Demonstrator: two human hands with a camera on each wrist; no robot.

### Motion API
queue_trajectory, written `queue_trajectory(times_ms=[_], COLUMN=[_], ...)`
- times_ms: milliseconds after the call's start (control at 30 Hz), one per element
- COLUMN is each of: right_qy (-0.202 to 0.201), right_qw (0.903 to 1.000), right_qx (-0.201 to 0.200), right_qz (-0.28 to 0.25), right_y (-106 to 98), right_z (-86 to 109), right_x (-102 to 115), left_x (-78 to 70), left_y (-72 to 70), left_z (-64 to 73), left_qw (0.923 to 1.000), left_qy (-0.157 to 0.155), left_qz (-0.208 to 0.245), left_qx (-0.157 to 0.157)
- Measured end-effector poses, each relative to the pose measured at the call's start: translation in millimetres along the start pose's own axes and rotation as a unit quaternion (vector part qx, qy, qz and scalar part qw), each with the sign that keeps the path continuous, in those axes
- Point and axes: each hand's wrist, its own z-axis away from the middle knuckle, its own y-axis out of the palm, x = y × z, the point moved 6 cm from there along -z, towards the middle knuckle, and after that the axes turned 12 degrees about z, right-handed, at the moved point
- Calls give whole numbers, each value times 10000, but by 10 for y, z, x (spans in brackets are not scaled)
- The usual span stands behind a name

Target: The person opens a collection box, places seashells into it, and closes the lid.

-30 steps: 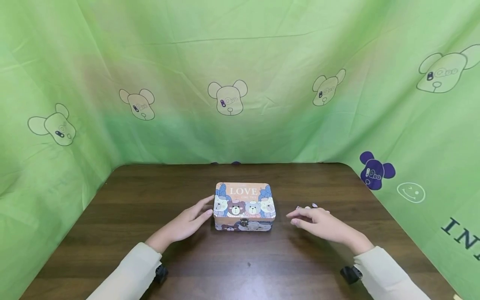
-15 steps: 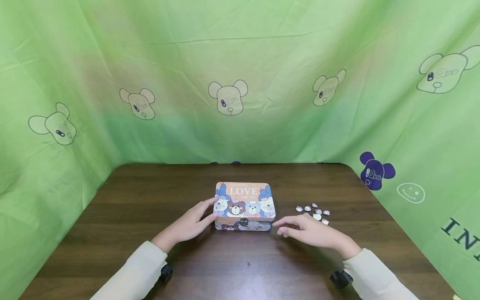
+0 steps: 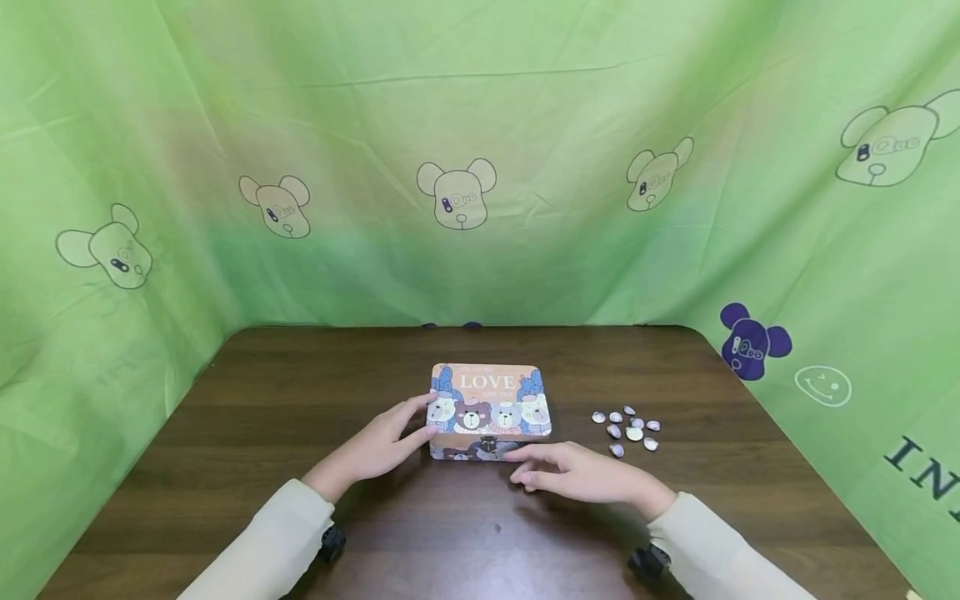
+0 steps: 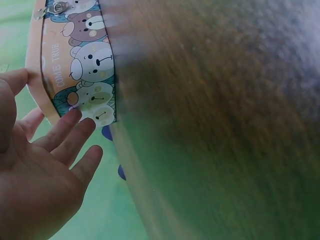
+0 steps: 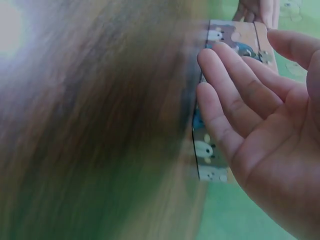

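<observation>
A closed tin box (image 3: 487, 404), printed with bears and the word LOVE, stands on the brown table. A small metal clasp (image 3: 488, 444) sits at the middle of its front. My left hand (image 3: 367, 446) touches the box's left side and front left corner, fingers nearly straight and spread. In the left wrist view, fingertips of that hand (image 4: 45, 175) lie against the lid's edge. My right hand (image 3: 588, 475) is at the front right of the box, its index finger reaching towards the clasp. Whether that fingertip touches the box I cannot tell. Nothing shows in the right palm (image 5: 275, 145).
Several small pale purple and white shell-like pieces (image 3: 634, 434) lie loose on the table (image 3: 337, 367), right of the box. A green curtain (image 3: 360, 258) with bear prints hangs behind and beside the table.
My right hand has moved left from over the small pieces to the front of the box, uncovering them. My left hand has shifted slightly right, onto the box's side.
</observation>
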Motion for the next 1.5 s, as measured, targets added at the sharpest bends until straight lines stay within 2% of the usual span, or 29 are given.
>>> queue_trajectory(times_ms=[400,600,733,867,1033,1267,1500], right_qy=[-102,141,362,426,403,466,310], right_qw=[9979,9952,9948,9963,9944,9924,9923], right_qx=[171,277,291,47,-378,-585,-777], right_qz=[-608,-925,-903,-747,-901,-974,-912], right_y=[86,121,166,189,197,166,68], right_z=[-144,-186,-261,-342,-386,-397,-412], right_x=[-9,0,9,23,44,72,144], left_x=[6,-13,-2,9,6,-33,-117], left_y=[-1,-14,-25,-33,-38,-66,-149], left_z=[-6,-2,-3,-2,-3,-11,-1], left_qw=[9999,9999,9995,9989,9981,9967,9952], left_qy=[-1,70,85,100,179,405,662], left_qz=[-119,-154,-304,-452,-565,-670,-647], left_qx=[29,3,-32,-91,-157,-227,-300])
